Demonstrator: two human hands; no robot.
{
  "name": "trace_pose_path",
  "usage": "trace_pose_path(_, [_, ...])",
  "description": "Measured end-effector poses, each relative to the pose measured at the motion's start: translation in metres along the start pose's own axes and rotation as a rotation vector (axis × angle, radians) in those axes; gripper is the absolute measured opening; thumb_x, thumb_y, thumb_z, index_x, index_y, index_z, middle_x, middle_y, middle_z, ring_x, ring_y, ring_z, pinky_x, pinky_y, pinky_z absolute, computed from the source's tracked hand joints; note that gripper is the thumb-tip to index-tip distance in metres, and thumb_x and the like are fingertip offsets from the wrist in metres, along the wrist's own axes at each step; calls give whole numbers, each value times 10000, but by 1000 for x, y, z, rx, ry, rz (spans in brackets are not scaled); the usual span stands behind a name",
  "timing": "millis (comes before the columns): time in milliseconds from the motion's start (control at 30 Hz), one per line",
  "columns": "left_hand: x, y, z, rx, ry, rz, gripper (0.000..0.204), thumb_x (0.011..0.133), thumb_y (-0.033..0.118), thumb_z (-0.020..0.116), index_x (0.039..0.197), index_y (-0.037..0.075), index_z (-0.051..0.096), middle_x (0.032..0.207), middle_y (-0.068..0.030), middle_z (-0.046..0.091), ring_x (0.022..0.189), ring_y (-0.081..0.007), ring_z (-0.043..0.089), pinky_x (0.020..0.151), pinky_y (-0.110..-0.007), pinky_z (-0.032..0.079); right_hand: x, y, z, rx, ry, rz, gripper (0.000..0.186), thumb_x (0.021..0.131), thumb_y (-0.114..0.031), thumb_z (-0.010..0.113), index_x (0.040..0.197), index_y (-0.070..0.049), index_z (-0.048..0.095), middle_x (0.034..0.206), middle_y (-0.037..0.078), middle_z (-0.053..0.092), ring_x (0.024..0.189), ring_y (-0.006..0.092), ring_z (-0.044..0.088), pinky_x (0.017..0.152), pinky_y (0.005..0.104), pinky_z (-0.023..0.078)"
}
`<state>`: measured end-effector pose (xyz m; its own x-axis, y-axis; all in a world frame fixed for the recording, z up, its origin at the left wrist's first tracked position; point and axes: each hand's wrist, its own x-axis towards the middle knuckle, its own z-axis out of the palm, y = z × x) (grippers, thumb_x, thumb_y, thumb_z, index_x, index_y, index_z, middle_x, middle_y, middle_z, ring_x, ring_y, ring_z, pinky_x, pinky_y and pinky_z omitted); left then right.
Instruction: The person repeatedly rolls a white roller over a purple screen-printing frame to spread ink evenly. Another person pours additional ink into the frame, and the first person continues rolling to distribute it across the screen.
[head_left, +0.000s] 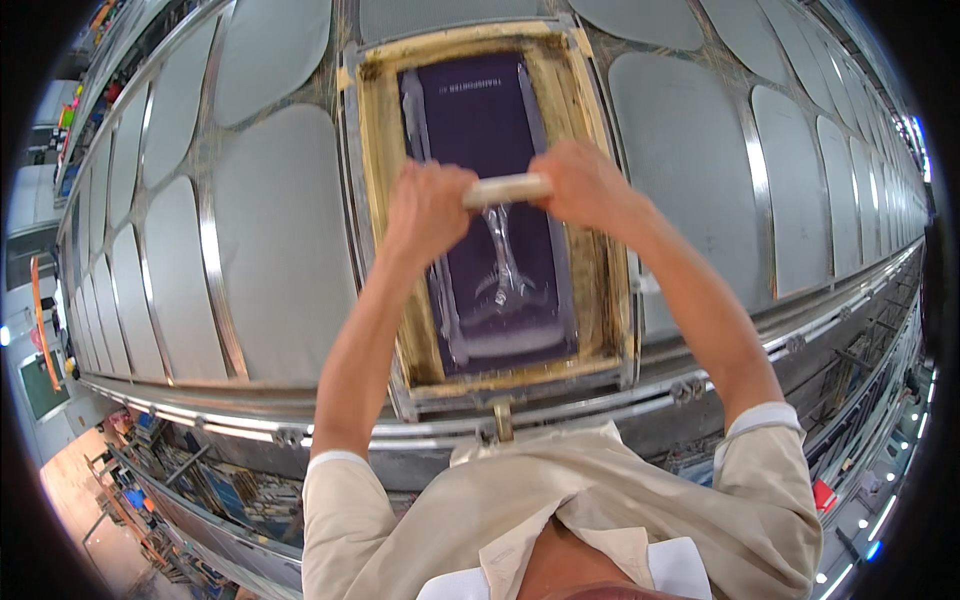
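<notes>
Both my arms reach forward over a framed printing screen (pixel 590 310) with a dark purple mesh and a taped, yellowish border. A pale squeegee (pixel 505 188) lies crosswise over the mesh, about midway along it. Its left end is in my left hand (pixel 428 210), fingers wrapped round it. The other end is gripped by my right hand (pixel 582 185). On the mesh nearer to me, a glossy clear streak of ink (pixel 507 265) trails from the squeegee and spreads out at its lower end. The squeegee's lower edge is hidden from this view.
Grey fabric pieces (pixel 280 220) lie in rows on the long printing table, with more grey pieces (pixel 680 180) to the right. A metal rail (pixel 640 402) runs along the near edge, just in front of my body. Racks with stacked items (pixel 215 480) stand at the lower left.
</notes>
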<state>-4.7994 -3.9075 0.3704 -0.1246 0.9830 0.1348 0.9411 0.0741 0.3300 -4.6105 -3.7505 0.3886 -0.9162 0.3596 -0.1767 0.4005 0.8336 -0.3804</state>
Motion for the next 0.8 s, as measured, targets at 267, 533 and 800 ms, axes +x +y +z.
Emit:
trace_pose_path(267, [201, -111, -10, 95, -83, -72, 336, 800, 341, 816, 1093, 184, 774, 964, -158, 747, 919, -376, 694, 827, -466, 537, 202, 116, -58, -14, 29, -32, 272, 739, -274, 807, 906, -64, 764, 815, 174, 737, 786, 333, 732, 724, 423, 576])
trace_pose_path(533, [180, -109, 0, 1, -97, -145, 298, 796, 349, 818, 1046, 190, 783, 896, -122, 752, 881, -329, 714, 798, -450, 537, 187, 98, -54, 24, 43, 1, 271, 714, -262, 792, 897, -63, 780, 837, 193, 742, 805, 336, 740, 733, 444, 569])
trace_pose_path(800, [19, -5, 4, -133, -159, -135, 223, 741, 236, 845, 940, 166, 775, 844, -115, 736, 861, -350, 706, 762, -473, 545, 23, 25, 21, 95, -23, 57, 200, 753, -215, 822, 877, -81, 739, 821, 170, 719, 836, 376, 701, 774, 466, 549])
